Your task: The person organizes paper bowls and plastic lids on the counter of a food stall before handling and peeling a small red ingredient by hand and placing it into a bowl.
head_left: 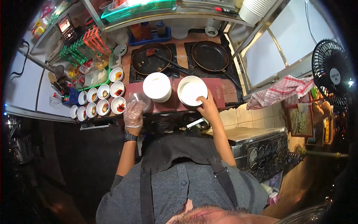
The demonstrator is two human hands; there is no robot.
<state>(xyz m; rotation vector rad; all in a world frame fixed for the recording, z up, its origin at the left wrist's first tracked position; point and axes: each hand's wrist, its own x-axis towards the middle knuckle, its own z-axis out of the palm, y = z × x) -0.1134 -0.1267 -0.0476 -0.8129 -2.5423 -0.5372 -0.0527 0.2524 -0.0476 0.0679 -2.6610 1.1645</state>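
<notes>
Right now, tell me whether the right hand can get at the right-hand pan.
Likely yes: the right hand touches a white tub, but nothing seems to block its way to the pan.

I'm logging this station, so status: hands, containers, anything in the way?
Clear plastic-gloved left hand: at clear round plastic container. Bare right hand: on white round tub, thumb over rim. Second white round tub: standing between hands.

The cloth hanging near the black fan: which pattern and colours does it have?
The cloth has red and white checks, shown best in the head view.
</notes>
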